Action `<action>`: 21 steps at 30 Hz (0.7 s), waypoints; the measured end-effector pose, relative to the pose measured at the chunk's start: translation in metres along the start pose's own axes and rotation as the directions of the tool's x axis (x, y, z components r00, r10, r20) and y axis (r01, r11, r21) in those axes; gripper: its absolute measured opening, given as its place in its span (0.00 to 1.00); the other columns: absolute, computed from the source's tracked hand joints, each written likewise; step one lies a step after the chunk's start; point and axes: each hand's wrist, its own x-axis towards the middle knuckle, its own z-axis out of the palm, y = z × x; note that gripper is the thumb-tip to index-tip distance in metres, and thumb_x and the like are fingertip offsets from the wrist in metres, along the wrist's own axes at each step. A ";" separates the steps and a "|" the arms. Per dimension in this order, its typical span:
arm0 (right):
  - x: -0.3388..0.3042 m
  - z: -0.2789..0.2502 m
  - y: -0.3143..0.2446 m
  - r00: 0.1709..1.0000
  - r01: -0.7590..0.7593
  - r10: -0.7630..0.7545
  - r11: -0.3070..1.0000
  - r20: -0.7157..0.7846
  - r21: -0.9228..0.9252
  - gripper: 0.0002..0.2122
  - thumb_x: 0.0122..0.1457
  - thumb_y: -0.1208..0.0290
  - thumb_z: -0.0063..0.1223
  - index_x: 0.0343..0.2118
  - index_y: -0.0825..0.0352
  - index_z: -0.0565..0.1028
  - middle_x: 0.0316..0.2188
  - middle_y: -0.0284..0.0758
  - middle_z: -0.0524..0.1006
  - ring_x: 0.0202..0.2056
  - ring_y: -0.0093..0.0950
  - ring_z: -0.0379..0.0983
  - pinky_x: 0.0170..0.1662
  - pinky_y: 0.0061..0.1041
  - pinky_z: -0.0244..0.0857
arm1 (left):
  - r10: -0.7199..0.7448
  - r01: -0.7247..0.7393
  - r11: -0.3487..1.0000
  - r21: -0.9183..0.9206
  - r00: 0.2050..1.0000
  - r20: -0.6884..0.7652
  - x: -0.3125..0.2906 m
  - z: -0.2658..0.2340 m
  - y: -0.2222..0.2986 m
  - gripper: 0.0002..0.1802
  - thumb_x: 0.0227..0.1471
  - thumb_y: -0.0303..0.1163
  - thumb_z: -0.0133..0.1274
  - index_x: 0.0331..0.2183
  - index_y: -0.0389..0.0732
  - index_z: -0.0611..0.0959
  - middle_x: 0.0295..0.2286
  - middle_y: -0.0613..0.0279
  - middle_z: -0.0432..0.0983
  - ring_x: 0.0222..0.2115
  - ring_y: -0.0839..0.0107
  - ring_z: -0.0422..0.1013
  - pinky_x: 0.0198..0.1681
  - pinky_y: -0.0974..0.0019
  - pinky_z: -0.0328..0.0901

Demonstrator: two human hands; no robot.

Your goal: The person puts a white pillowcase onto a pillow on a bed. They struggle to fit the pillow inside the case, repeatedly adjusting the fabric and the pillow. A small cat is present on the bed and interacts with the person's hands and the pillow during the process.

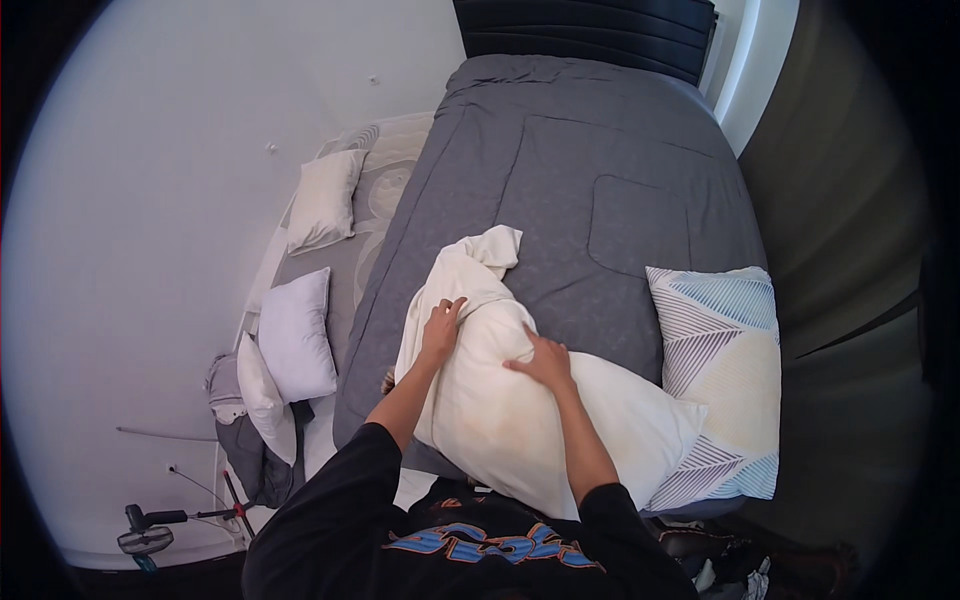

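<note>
A cream pillow [500, 420] lies across the near end of the bed in front of me. Its loose pillowcase [475, 258] runs off the far side in a crumpled, twisted end. My left hand [440, 328] has its fingers curled on the pillowcase fabric near the fold, closed on the cloth. On the pillow's upper right part rests my right hand [545, 360], thumb and fingers spread apart against it. Faint yellowish stains mark the pillow. Its right corner overlaps a patterned pillow [722, 350] with blue, purple and yellow stripes.
A grey comforter [620, 150] covers the bed, with a black headboard [590, 35] beyond. Left, a lower mattress [385, 190] holds a cream pillow [325, 203], white pillows [298, 338] and grey cloth [255, 450]. Dark curtains [840, 220] hang right; a small fan [147, 538] stands lower left.
</note>
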 end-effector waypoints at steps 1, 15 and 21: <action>-0.008 -0.001 -0.004 0.999 0.036 -0.036 0.999 -0.020 -0.004 0.47 0.35 0.38 0.60 0.60 0.54 0.58 0.38 0.42 0.76 0.42 0.38 0.71 0.46 0.38 0.59 | 0.002 -0.002 1.000 0.007 1.000 -0.007 0.005 -0.008 0.006 0.26 0.41 0.21 0.53 0.47 0.44 0.73 0.35 0.50 0.74 0.35 0.52 0.70 0.39 0.56 0.65; -0.062 -0.009 -0.063 0.891 0.305 -0.362 0.925 -0.276 -0.229 0.33 0.38 0.56 0.65 0.52 0.53 0.68 0.28 0.31 0.71 0.34 0.29 0.69 0.39 0.32 0.57 | 0.157 -0.138 0.960 -0.244 0.986 0.059 0.066 -0.050 0.092 0.12 0.42 0.29 0.54 0.32 0.34 0.80 0.28 0.44 0.76 0.32 0.47 0.71 0.37 0.54 0.65; 0.004 0.141 -0.021 0.922 -0.362 -0.085 0.150 -0.377 -0.920 0.11 0.44 0.72 0.47 0.07 0.57 0.66 0.10 0.28 0.69 0.18 0.29 0.66 0.29 0.35 0.53 | 0.384 -0.393 0.918 -0.058 0.842 0.379 -0.056 -0.031 0.177 0.07 0.43 0.27 0.50 0.28 0.34 0.75 0.25 0.50 0.75 0.22 0.53 0.73 0.27 0.52 0.67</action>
